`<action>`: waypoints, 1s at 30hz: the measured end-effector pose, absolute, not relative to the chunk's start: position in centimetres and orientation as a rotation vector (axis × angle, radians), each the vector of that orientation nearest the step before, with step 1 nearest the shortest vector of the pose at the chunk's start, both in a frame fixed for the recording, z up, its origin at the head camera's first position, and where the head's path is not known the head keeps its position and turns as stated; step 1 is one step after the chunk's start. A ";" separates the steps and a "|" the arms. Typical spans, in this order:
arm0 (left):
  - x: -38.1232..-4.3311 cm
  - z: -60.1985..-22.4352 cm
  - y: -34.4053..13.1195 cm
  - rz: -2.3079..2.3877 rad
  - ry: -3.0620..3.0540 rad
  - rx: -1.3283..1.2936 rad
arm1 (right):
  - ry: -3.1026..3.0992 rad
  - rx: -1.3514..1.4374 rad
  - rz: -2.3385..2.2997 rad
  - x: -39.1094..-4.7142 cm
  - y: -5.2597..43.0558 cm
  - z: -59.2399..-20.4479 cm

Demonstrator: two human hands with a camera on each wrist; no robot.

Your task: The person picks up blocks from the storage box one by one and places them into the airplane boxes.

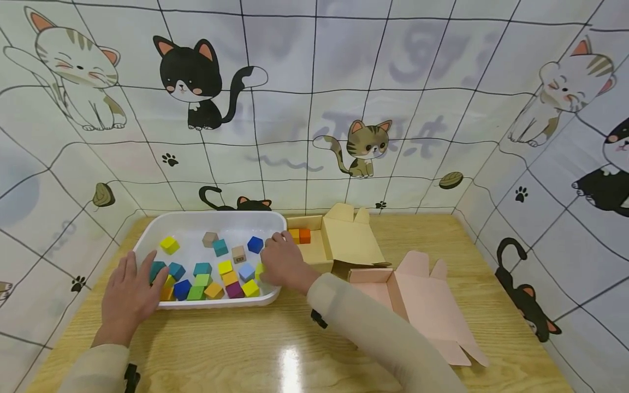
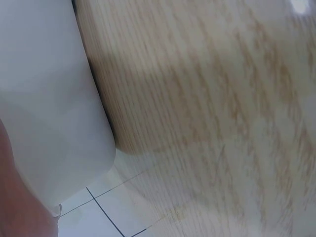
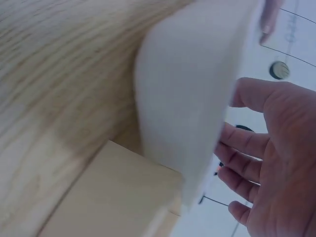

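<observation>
Loose coloured cubes lie in a white tray (image 1: 216, 217) on the table. My left hand (image 1: 131, 286) rests over the tray's left end, fingers spread, fingertips by the teal and yellow cubes. My right hand (image 1: 286, 262) reaches over the right end with bent fingers. Close to its thumb lies a yellow-green cube (image 1: 259, 271), partly covered by the hand. In the right wrist view, the tips of the thumb and index finger (image 3: 247, 140) go behind the tray wall (image 3: 182, 89), so whether they pinch a cube is hidden. The left wrist view mainly shows the tray's outer wall (image 2: 49, 98).
Right of the tray stands an open yellow card box (image 1: 351, 240) holding an orange cube (image 1: 304, 236) and a yellow-orange one (image 1: 294, 235). An open pink box (image 1: 432, 305) sits nearer on the wooden table (image 1: 221, 349). Cat-print sheets (image 1: 280, 120) surround the table's back and sides.
</observation>
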State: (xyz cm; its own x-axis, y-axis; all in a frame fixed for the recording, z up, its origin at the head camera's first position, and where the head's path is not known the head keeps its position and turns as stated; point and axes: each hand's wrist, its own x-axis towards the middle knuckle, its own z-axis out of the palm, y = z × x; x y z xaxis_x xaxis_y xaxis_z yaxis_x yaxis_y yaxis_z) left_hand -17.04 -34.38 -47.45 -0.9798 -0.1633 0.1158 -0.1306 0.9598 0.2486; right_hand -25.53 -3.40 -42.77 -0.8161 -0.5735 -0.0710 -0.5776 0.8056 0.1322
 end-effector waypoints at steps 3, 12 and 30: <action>-16.9 -47.4 -34.4 -0.367 -2.977 0.220 | 2.992 -0.939 0.141 -25.6 -3.0 -41.7; -16.9 -47.5 -34.5 -0.372 -2.981 0.209 | 3.109 -0.882 -0.088 -26.7 -0.9 -38.3; -17.0 -47.6 -34.6 -0.373 -2.973 0.205 | 3.136 -0.676 -0.130 -30.4 5.6 -37.4</action>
